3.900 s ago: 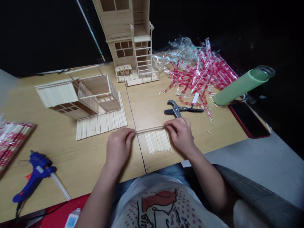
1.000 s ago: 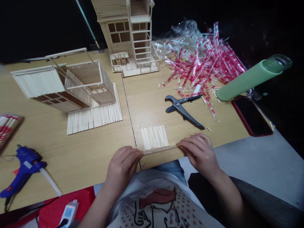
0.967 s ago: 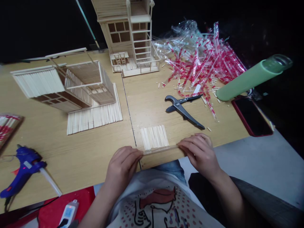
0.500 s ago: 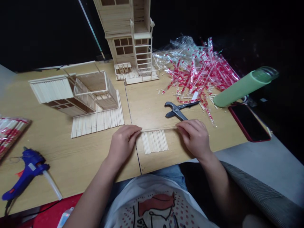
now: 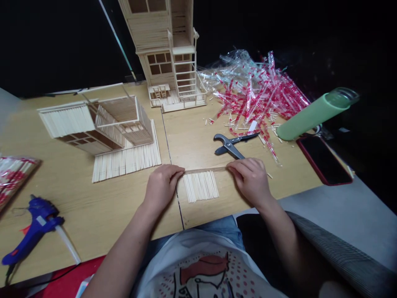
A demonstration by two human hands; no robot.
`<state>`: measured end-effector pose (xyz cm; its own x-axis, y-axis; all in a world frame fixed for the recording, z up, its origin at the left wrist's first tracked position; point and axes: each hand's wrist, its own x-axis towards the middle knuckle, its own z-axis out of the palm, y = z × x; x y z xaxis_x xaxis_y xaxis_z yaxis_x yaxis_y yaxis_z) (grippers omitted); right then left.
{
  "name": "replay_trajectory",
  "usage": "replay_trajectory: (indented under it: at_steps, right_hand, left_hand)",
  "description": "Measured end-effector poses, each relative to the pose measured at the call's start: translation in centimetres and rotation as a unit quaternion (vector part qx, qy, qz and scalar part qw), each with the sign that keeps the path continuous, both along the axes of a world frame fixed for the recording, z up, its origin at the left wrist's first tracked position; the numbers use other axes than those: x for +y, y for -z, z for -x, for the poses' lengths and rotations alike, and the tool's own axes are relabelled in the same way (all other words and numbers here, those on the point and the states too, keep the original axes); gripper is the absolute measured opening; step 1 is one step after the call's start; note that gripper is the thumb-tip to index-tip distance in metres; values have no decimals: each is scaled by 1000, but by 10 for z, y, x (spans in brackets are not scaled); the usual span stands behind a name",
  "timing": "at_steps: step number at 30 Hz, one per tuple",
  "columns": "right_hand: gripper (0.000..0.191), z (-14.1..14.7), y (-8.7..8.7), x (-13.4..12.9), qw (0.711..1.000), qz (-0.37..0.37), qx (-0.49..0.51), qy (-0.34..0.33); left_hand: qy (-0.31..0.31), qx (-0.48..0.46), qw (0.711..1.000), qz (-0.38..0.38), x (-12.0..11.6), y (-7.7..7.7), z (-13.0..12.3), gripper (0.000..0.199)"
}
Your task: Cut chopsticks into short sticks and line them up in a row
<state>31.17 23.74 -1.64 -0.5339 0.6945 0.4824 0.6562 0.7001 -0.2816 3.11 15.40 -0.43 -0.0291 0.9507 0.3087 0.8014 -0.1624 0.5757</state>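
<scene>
A thin wooden stick (image 5: 205, 169) spans between my two hands, just along the far edge of a row of short pale sticks (image 5: 201, 186) laid side by side on the table. My left hand (image 5: 163, 182) pinches its left end. At its right end my right hand (image 5: 251, 178) has thumb and fingers closed on it. Whether the stick touches the short ones or hovers above them, I cannot tell. Beyond my right hand lie dark grey cutters (image 5: 229, 145) with their jaws apart.
Left of centre stands a roofless stick house (image 5: 124, 128); a taller stick house (image 5: 155, 33) with a ladder is behind. Red-printed wrappers (image 5: 263, 91), a leaning green bottle (image 5: 310, 118) and a phone (image 5: 324, 159) occupy the right. A blue glue gun (image 5: 37, 227) lies front left.
My right hand has shifted slightly left, the stick still between both hands. A small stick piece now shows beside that hand. The view has moved a little.
</scene>
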Motion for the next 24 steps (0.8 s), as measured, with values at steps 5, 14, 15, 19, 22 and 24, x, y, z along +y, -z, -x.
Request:
replay_trajectory:
  at_steps: [5,14,15,19,22,24]
  right_hand:
    - [15,5,-6,-10,999,-21,26,27]
    - [15,36,-5,-64,985,121,120,4]
    - [15,38,-4,-67,985,122,121,8]
    - [18,39,-4,-71,982,142,124,4]
    - [39,30,-7,-69,975,191,107,-41]
    - [54,22,-8,-66,967,224,89,-77]
  left_hand:
    - [6,8,1000,-8,1,1,1,14]
    - [5,7,1000,-21,1,3,0,14]
    - [5,6,1000,-22,1,3,0,14]
    - [2,4,1000,-23,0,3,-1,13]
    - [0,4,1000,-24,0,3,-1,13]
    - [4,4,1000,-25,1,3,0,13]
